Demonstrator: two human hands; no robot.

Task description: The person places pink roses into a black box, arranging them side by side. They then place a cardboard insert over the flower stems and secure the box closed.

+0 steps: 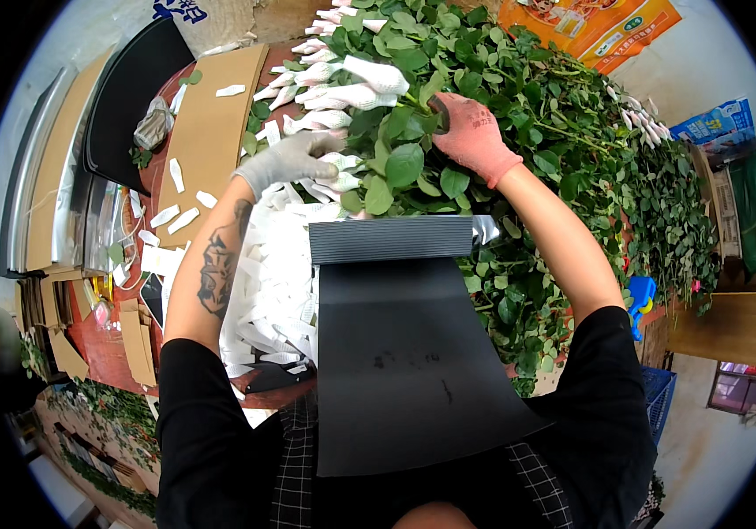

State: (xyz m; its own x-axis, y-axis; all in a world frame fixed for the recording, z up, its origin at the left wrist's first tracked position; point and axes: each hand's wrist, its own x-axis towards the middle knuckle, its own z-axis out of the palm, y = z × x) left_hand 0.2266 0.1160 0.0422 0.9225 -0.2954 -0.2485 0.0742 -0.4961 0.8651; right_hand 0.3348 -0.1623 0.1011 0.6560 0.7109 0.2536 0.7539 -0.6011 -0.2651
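My right hand (470,135), in a pink knit glove with a dark palm, grips leafy flower stems whose heads wear white mesh sleeves (378,76). In a grey glove, my left hand (295,159) reaches over more sleeved heads at the left edge of the foliage; its fingers are partly spread, and whether they touch a head cannot be told. Below that hand lies a heap of loose white mesh sleeves (272,284). In front of me a black ribbed block (391,239) adjoins a smooth black sheet (404,370) that slopes down towards my apron.
Cut leafy stems (563,159) are piled high across the right side. A cardboard sheet (209,132) with scattered white sleeves lies at the left, beside an upright black curved panel (130,99). Cardboard pieces (138,340) rest on the red tabletop (103,350). A blue crate (657,397) stands low right.
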